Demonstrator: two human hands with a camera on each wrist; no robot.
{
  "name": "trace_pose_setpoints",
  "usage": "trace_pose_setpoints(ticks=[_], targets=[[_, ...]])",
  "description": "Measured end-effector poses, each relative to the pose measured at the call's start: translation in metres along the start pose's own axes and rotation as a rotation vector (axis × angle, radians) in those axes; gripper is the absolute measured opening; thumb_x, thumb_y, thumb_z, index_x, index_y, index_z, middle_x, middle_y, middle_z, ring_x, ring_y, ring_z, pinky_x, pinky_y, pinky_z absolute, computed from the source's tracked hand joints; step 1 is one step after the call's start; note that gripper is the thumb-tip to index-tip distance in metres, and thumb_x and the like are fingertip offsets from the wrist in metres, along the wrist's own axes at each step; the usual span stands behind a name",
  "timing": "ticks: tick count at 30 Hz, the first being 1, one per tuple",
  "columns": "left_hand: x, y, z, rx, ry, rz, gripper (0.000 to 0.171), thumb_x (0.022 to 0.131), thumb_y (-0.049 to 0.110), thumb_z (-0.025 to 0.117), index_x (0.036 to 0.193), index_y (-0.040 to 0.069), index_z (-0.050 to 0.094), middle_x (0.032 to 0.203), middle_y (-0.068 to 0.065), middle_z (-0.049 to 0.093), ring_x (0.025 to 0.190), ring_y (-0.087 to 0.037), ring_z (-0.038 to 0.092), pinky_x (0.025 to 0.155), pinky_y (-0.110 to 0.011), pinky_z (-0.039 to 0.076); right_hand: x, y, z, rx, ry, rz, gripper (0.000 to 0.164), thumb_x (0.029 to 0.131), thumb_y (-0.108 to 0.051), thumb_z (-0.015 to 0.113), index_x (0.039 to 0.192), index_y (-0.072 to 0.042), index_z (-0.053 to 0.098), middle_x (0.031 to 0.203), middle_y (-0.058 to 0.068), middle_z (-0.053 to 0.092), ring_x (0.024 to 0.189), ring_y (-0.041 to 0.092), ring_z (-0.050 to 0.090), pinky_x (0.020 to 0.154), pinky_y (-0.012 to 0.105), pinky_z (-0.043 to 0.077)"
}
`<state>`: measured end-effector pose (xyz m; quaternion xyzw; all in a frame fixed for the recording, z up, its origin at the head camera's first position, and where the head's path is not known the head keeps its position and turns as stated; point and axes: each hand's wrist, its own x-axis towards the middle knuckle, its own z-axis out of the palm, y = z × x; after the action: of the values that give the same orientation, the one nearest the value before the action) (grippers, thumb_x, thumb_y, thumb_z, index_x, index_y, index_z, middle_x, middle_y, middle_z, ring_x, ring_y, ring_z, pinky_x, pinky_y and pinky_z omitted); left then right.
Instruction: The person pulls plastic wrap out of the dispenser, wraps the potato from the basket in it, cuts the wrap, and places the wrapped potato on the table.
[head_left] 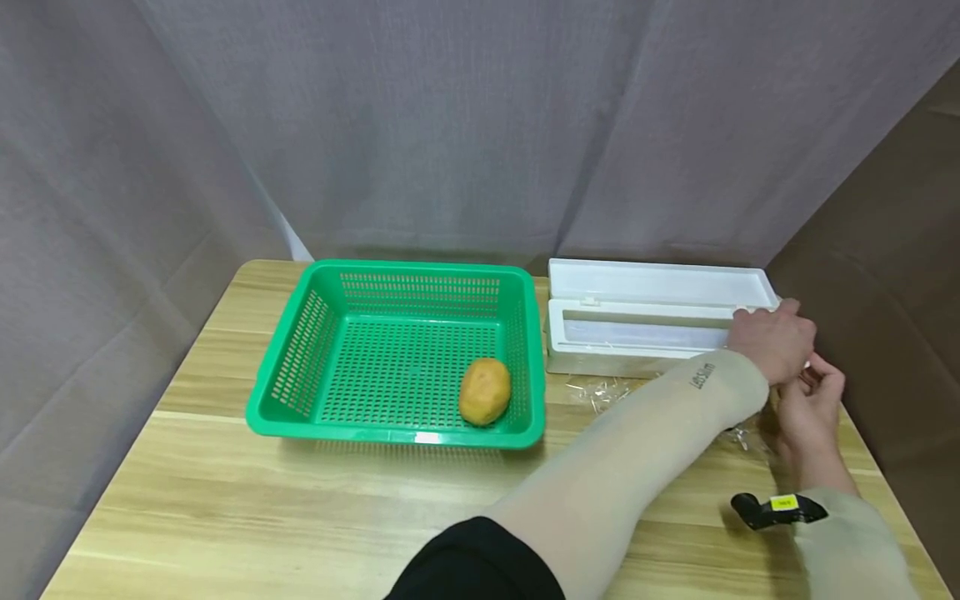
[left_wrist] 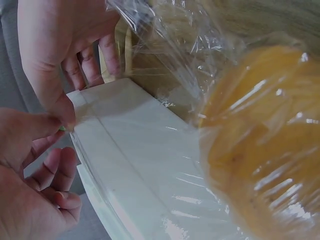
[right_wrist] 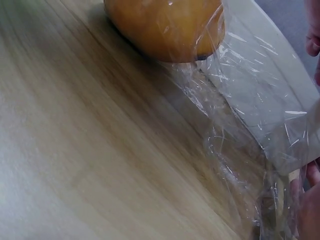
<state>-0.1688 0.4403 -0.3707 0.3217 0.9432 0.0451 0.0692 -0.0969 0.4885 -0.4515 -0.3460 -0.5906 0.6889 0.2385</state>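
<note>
The left hand [head_left: 772, 340] has the thumb and forefinger closed together in a pinch, and its other fingers are loosely bent. Between the tips, a small green piece [left_wrist: 62, 128] shows a little at the corner of a long white rectangular box of smooth material [head_left: 585, 364]; most of this piece is hidden. The right hand [head_left: 812, 408] grasps the same corner, with its thumb pressed on the upper side and its fingers reaching down past the end of the box. The two thumbs are very near each other.

The box lies at the right part of the light wooden table [head_left: 360, 517], with its white lid [head_left: 663, 283] raised at the back. Clear, wrinkled plastic film [right_wrist: 225, 160] spreads over its side and around a rounded orange-yellow fruit [left_wrist: 255, 150], which is on the table just in front of the box. In the head view, the left forearm in a pale sleeve [head_left: 637, 467] stands in the way and covers this fruit.

To the left of the box is a green plastic basket with a rectangular shape and perforated walls [head_left: 258, 408]. An oval yellow-brown piece of produce [head_left: 484, 392] lies inside, near its right wall. A small black device with a yellow label [head_left: 780, 508] is at the right wrist.
</note>
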Motion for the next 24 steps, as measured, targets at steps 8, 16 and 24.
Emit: trace_pose_setpoints(ticks=[8,16,24], targets=[[0.005,0.001,0.002,-0.006,0.0,-0.008,0.022,0.111,0.049,0.049,0.119,0.06,0.067,0.126,0.034,0.051,0.107,0.007,0.054,0.095,-0.028,0.038,-0.001,0.0,0.001,-0.016,0.012,-0.022,0.031,0.109,-0.009,0.051,0.126,-0.034,0.042,0.122,-0.012,0.044,0.105,-0.001,0.046,0.078,0.005,0.043],[0.005,0.0,0.002,-0.005,-0.008,0.003,0.021,0.111,0.048,0.052,0.119,0.058,0.068,0.13,0.035,0.055,0.112,0.008,0.054,0.099,-0.03,0.037,0.0,0.003,0.0,-0.006,0.038,-0.057,0.031,0.107,-0.008,0.055,0.126,-0.03,0.043,0.12,-0.01,0.045,0.104,-0.001,0.047,0.08,0.004,0.042],[0.01,-0.003,0.005,0.019,-0.002,0.068,0.019,0.11,0.048,0.055,0.122,0.055,0.067,0.133,0.033,0.055,0.118,0.004,0.055,0.1,-0.027,0.04,-0.002,0.0,0.002,-0.019,0.039,-0.057,0.03,0.108,-0.01,0.054,0.127,-0.03,0.042,0.12,-0.011,0.044,0.104,-0.002,0.046,0.08,0.004,0.041]])
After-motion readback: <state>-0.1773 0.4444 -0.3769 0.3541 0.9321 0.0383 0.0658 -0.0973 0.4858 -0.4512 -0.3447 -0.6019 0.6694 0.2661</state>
